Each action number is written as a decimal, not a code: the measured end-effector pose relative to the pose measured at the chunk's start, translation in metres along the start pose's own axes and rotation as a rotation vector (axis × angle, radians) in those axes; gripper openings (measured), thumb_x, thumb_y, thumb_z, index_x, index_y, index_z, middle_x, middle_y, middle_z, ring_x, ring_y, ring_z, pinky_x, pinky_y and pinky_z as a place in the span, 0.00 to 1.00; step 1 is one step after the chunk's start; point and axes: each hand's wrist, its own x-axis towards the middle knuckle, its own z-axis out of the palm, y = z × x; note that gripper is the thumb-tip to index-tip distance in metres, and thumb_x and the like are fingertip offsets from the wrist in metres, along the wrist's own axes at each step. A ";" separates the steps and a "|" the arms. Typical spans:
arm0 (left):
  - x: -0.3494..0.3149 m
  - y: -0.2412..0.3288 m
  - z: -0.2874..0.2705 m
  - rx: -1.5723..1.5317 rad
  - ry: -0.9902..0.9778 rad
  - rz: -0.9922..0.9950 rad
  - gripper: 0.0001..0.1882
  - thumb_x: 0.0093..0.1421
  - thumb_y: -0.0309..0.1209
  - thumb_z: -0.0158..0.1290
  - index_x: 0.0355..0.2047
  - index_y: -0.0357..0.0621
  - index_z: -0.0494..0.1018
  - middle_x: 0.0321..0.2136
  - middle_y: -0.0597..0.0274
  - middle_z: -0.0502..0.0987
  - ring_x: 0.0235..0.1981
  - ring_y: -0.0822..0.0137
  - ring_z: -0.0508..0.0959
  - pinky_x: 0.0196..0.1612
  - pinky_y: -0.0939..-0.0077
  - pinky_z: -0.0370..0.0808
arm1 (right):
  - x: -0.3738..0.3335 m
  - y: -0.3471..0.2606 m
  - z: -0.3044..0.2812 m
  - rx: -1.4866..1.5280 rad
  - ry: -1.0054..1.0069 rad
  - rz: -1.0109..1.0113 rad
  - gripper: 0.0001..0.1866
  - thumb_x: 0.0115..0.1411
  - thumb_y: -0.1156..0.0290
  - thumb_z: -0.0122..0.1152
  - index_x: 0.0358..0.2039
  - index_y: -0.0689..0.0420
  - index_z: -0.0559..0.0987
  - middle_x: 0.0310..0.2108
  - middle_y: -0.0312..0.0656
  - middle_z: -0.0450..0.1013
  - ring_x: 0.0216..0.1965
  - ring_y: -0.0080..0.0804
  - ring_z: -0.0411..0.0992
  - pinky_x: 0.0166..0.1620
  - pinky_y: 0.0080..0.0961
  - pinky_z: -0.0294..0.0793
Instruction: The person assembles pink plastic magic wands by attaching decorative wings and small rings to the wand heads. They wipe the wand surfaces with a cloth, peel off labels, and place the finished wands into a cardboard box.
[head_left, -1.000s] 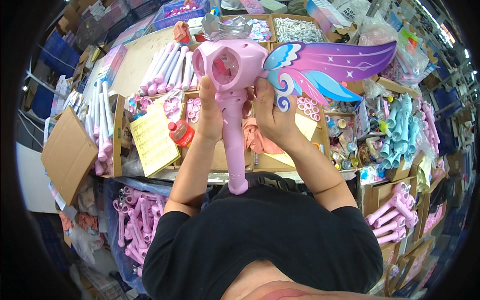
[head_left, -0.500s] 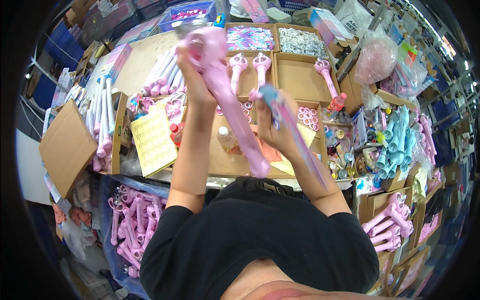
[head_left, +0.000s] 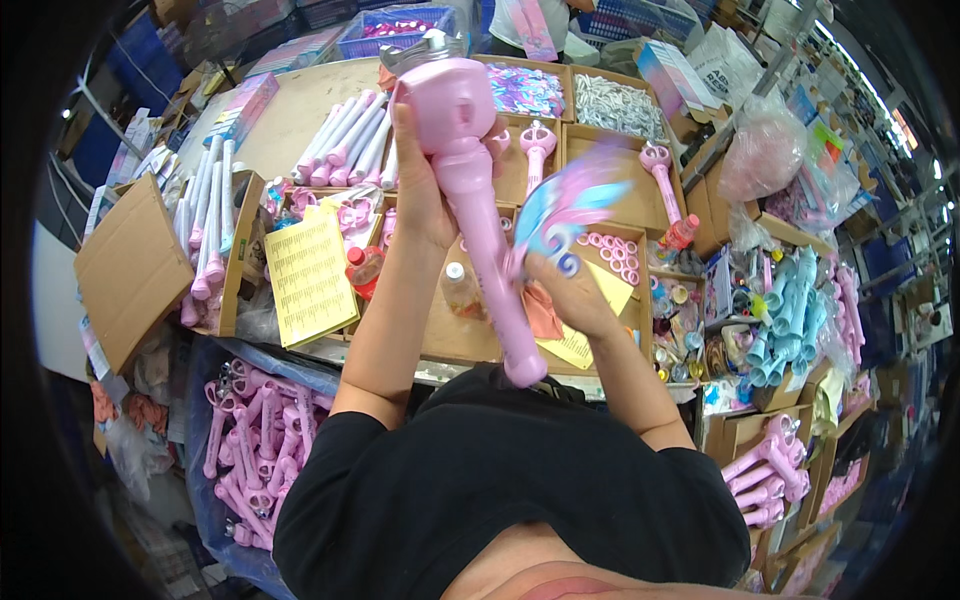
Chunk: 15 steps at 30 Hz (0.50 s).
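Note:
My left hand (head_left: 424,195) is closed around the neck and head of a pink toy wand (head_left: 478,215). The wand slants, its bulky head with a silvery tip up and its handle down toward my shirt. In my right hand (head_left: 572,292) is a wing-shaped piece (head_left: 568,212) in blue, pink and purple, pinched near its curled base. Its outer end is smeared by motion. The wing's base lies close to the wand's handle; whether they touch I cannot tell. More pink wands (head_left: 537,150) lie in the cardboard tray behind.
Wing pieces (head_left: 520,90) and small whitish parts (head_left: 618,108) fill trays at the back. Pink rings (head_left: 615,255) lie right of centre. A bottle (head_left: 462,290) and yellow sheets (head_left: 312,278) are near. A blue-lined bin (head_left: 205,500) of pink wands stands lower left; another person (head_left: 505,30) is beyond the table.
The wing has swung from pointing down along my right forearm to pointing up and right. My left hand has turned the wand and shifted it slightly right and nearer.

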 end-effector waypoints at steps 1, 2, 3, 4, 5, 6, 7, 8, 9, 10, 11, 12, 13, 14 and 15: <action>-0.003 -0.003 0.003 0.064 0.038 0.002 0.46 0.53 0.70 0.44 0.50 0.36 0.66 0.35 0.53 0.77 0.33 0.66 0.79 0.36 0.74 0.80 | 0.007 -0.008 0.000 -0.168 0.124 -0.307 0.12 0.65 0.66 0.52 0.40 0.63 0.75 0.27 0.31 0.73 0.25 0.18 0.69 0.28 0.25 0.70; -0.006 -0.007 0.006 0.136 0.054 0.005 0.44 0.55 0.68 0.45 0.51 0.36 0.66 0.36 0.53 0.77 0.33 0.66 0.79 0.36 0.75 0.79 | 0.012 -0.018 -0.002 -0.206 0.187 -0.425 0.11 0.64 0.67 0.52 0.35 0.63 0.76 0.23 0.32 0.73 0.21 0.20 0.69 0.24 0.27 0.67; -0.010 -0.012 0.010 0.202 0.092 -0.005 0.43 0.56 0.66 0.45 0.52 0.36 0.65 0.36 0.52 0.77 0.34 0.67 0.79 0.36 0.75 0.78 | 0.018 -0.028 -0.004 -0.250 0.258 -0.518 0.11 0.64 0.68 0.53 0.30 0.62 0.78 0.20 0.32 0.73 0.18 0.22 0.69 0.21 0.29 0.64; -0.013 -0.018 0.014 0.269 0.063 0.013 0.42 0.53 0.68 0.47 0.49 0.40 0.68 0.32 0.58 0.77 0.29 0.70 0.78 0.29 0.78 0.76 | 0.023 -0.036 -0.003 -0.324 0.280 -0.536 0.11 0.64 0.68 0.53 0.29 0.62 0.78 0.18 0.34 0.72 0.18 0.24 0.69 0.21 0.29 0.64; -0.015 -0.022 0.016 0.255 0.051 -0.016 0.41 0.53 0.68 0.47 0.49 0.40 0.68 0.32 0.59 0.77 0.28 0.71 0.77 0.28 0.78 0.75 | 0.027 -0.042 -0.001 -0.398 0.301 -0.552 0.11 0.63 0.69 0.53 0.28 0.62 0.77 0.16 0.36 0.71 0.17 0.26 0.69 0.21 0.30 0.63; -0.018 -0.026 0.018 0.233 0.046 -0.037 0.41 0.53 0.68 0.48 0.48 0.40 0.68 0.32 0.59 0.76 0.28 0.71 0.77 0.28 0.79 0.74 | 0.030 -0.047 0.003 -0.461 0.307 -0.573 0.11 0.63 0.69 0.53 0.27 0.61 0.77 0.14 0.38 0.70 0.17 0.29 0.69 0.21 0.30 0.62; -0.020 -0.028 0.019 0.211 0.043 -0.053 0.40 0.53 0.67 0.48 0.48 0.41 0.68 0.31 0.60 0.76 0.27 0.72 0.76 0.27 0.79 0.74 | 0.032 -0.051 0.005 -0.498 0.345 -0.628 0.11 0.63 0.69 0.53 0.27 0.61 0.77 0.15 0.40 0.70 0.17 0.31 0.69 0.21 0.30 0.62; -0.022 -0.025 0.018 0.170 -0.040 -0.069 0.36 0.59 0.62 0.46 0.53 0.44 0.66 0.41 0.62 0.76 0.37 0.70 0.78 0.38 0.77 0.76 | 0.034 -0.054 0.008 -0.522 0.369 -0.695 0.11 0.63 0.68 0.53 0.27 0.60 0.77 0.15 0.41 0.70 0.16 0.34 0.68 0.21 0.30 0.62; -0.023 -0.024 0.017 0.206 -0.027 -0.066 0.36 0.59 0.62 0.45 0.53 0.44 0.66 0.41 0.61 0.76 0.37 0.69 0.78 0.38 0.77 0.76 | 0.036 -0.055 0.011 -0.548 0.385 -0.752 0.11 0.63 0.68 0.53 0.27 0.60 0.77 0.15 0.43 0.70 0.15 0.36 0.68 0.21 0.30 0.63; -0.024 -0.022 0.016 0.238 -0.040 -0.062 0.36 0.59 0.62 0.45 0.54 0.43 0.65 0.42 0.61 0.75 0.38 0.69 0.78 0.39 0.77 0.76 | 0.032 -0.056 0.011 -0.523 0.369 -0.669 0.10 0.63 0.69 0.53 0.27 0.59 0.78 0.16 0.42 0.70 0.16 0.37 0.69 0.21 0.31 0.63; -0.025 -0.020 0.016 0.271 -0.054 -0.060 0.36 0.60 0.62 0.45 0.54 0.43 0.65 0.42 0.60 0.75 0.38 0.69 0.78 0.39 0.77 0.76 | 0.032 -0.056 0.013 -0.559 0.380 -0.695 0.10 0.62 0.70 0.53 0.27 0.60 0.78 0.16 0.42 0.70 0.17 0.38 0.69 0.21 0.31 0.63; -0.026 -0.020 0.016 0.275 -0.054 -0.049 0.36 0.60 0.61 0.45 0.54 0.43 0.65 0.42 0.60 0.75 0.38 0.69 0.78 0.39 0.77 0.76 | 0.033 -0.056 0.013 -0.595 0.391 -0.721 0.09 0.62 0.71 0.53 0.27 0.60 0.78 0.16 0.42 0.70 0.17 0.39 0.69 0.21 0.32 0.63; -0.027 -0.019 0.017 0.278 -0.055 -0.039 0.36 0.60 0.61 0.45 0.54 0.42 0.65 0.42 0.60 0.75 0.38 0.69 0.78 0.38 0.77 0.76 | 0.033 -0.055 0.013 -0.623 0.418 -0.748 0.09 0.62 0.72 0.53 0.27 0.60 0.78 0.16 0.42 0.70 0.18 0.40 0.69 0.22 0.32 0.63; -0.028 -0.020 0.017 0.274 -0.060 -0.043 0.35 0.61 0.60 0.44 0.53 0.41 0.65 0.42 0.60 0.75 0.39 0.69 0.78 0.38 0.78 0.76 | 0.033 -0.053 0.015 -0.612 0.414 -0.763 0.09 0.61 0.72 0.53 0.27 0.60 0.78 0.16 0.42 0.70 0.18 0.40 0.69 0.22 0.33 0.63; -0.029 -0.021 0.018 0.282 -0.049 -0.008 0.35 0.61 0.60 0.44 0.53 0.41 0.66 0.41 0.60 0.75 0.38 0.69 0.77 0.38 0.78 0.75 | 0.034 -0.052 0.015 -0.593 0.425 -0.781 0.08 0.61 0.73 0.53 0.27 0.60 0.77 0.16 0.42 0.70 0.18 0.40 0.69 0.22 0.33 0.63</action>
